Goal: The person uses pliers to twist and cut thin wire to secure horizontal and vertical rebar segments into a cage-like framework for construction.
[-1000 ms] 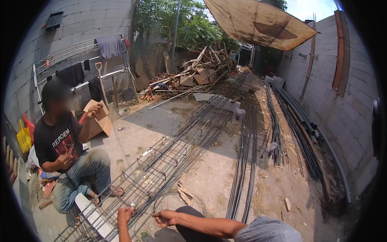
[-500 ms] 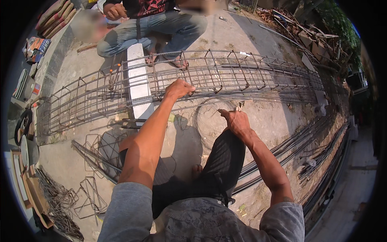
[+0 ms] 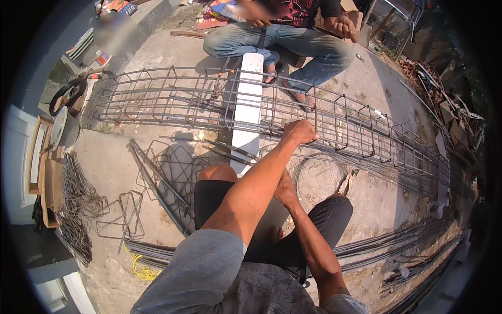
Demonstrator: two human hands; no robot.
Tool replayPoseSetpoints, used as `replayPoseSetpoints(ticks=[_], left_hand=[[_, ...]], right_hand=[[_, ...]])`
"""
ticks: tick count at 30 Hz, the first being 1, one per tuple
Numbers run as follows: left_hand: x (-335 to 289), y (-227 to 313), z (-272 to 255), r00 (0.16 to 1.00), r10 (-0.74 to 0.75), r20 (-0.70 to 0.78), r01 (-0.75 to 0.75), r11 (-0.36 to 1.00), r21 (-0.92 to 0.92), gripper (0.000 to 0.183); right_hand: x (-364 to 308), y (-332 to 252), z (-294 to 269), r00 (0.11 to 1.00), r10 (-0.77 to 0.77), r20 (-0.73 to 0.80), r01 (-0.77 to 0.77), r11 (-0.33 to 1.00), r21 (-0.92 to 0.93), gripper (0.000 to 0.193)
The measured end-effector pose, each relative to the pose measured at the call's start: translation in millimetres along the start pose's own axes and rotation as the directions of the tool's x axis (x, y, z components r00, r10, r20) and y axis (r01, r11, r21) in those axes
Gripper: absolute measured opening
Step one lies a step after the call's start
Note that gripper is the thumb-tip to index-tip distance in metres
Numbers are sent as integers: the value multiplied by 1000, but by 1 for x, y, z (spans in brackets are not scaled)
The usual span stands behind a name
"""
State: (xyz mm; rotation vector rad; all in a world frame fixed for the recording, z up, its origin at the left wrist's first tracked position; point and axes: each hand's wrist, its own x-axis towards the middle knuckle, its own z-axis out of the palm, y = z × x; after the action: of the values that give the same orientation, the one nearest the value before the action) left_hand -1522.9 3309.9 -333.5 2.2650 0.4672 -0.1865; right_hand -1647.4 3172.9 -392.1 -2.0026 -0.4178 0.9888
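Observation:
A long cage of steel reinforcing bars and square stirrups [image 3: 367, 153] lies across in front of me. My left hand [image 3: 300, 131] is closed on its near lower bar, beside a stirrup. My right hand [image 3: 285, 189] is low beneath my left forearm, which hides its fingers, so whether it holds anything cannot be seen. A white block [image 3: 247, 104] lies crosswise under the cage. Orange-handled pincers [image 3: 216, 89] rest at the cage, left of the block. Beyond my right hand, a coil of thin wire [image 3: 296, 180] lies on the ground.
Another person in jeans [image 3: 324, 57] sits across the cage. Loose stirrups [image 3: 130, 209] and a tangled stirrup heap [image 3: 73, 209] lie at left, near yellow cord [image 3: 142, 268]. Long bars [image 3: 387, 238] lie at right. A wheelbarrow-like basin [image 3: 61, 128] stands at far left.
The view has swung left, so the scene sits further right. My right hand has moved from above my right knee to beneath my left forearm. My left hand stays at the same bar.

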Motion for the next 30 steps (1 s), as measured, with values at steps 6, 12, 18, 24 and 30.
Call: replayPoseSetpoints(ticks=[6, 12, 18, 24, 30], left_hand=[[3, -22, 9, 999, 36, 36, -33, 997, -67, 37], [-4, -15, 9, 994, 29, 103, -28, 1000, -10, 37], [2, -9, 7, 996, 85, 41, -85, 996, -9, 36], [5, -13, -7, 996, 33, 77, -29, 998, -53, 35], [9, -17, 5, 994, 57, 96, -55, 998, -15, 35]], right_hand=[[42, 24, 79, 992, 126, -7, -38, 345, 938, 54], [23, 28, 71, 980, 81, -183, 139, 383, 913, 31], [-82, -37, -40, 881, -112, -460, 361, 789, 497, 24], [-178, -132, -172, 551, -338, -763, 777, 540, 322, 48], [-197, -55, -129, 918, 38, -395, 302, 578, 758, 47]])
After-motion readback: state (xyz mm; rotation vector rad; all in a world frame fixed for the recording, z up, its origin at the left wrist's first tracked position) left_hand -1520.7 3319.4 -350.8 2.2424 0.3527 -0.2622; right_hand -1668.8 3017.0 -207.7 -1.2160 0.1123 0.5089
